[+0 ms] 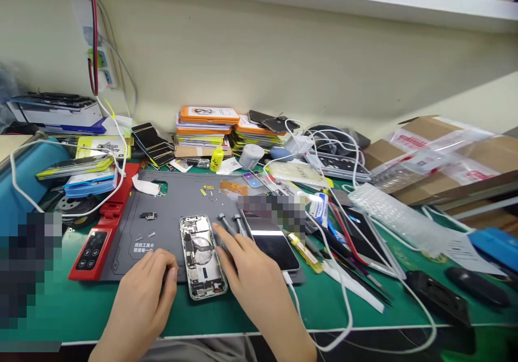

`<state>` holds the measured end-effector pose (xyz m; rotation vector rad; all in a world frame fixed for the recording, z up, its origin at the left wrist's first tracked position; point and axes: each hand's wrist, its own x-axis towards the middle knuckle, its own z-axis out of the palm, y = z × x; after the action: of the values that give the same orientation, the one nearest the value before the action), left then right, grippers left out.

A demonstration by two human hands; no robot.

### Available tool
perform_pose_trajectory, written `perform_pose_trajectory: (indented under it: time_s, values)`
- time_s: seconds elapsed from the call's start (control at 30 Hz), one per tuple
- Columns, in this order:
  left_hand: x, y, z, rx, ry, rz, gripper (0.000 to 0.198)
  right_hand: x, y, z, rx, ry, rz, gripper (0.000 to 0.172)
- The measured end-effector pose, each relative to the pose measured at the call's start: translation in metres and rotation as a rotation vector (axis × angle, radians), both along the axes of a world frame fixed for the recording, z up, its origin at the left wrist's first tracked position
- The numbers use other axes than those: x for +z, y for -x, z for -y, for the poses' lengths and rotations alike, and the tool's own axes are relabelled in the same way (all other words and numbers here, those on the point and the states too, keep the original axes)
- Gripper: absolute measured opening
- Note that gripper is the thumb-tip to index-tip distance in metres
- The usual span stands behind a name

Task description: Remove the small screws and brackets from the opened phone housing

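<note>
- Clearly, our opened phone (202,258) lies mostly on the grey mat (174,196), overhanging its front edge.
- Our right hand (249,267) is at the phone's right side; whether its grip holds anything, we cannot tell.
- Our left hand (146,282) curls just beside it, its grip likewise hidden.
- We judge the phone light and stiff, its bare insides fragile; best held by the side rims.

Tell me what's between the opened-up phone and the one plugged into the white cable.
Between the opened phone and the plugged-in phone, the head view shows the person's right hand and two slim tools, which it partly hides.
</note>
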<state>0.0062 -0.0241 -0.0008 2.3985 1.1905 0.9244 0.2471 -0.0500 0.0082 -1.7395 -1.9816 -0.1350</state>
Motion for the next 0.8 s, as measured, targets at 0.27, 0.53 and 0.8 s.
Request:
perform_pose_trajectory:
  time_s: [0.27,0.53,0.8]
  values:
    - [0.003,-0.003,0.003,0.01,0.003,-0.02,0.027,-0.004,-0.022,-0.002,-0.382,-0.031,0.143,0.058]
    - [0.0,-0.004,0.002,0.01,-0.074,-0.079,0.02,-0.004,-0.021,-0.012,-0.357,-0.045,0.003,0.043]
    - [0.0,-0.005,0.004,-0.02,-0.031,-0.099,0.016,-0.017,0.037,0.015,0.032,-0.335,-0.85,0.073]
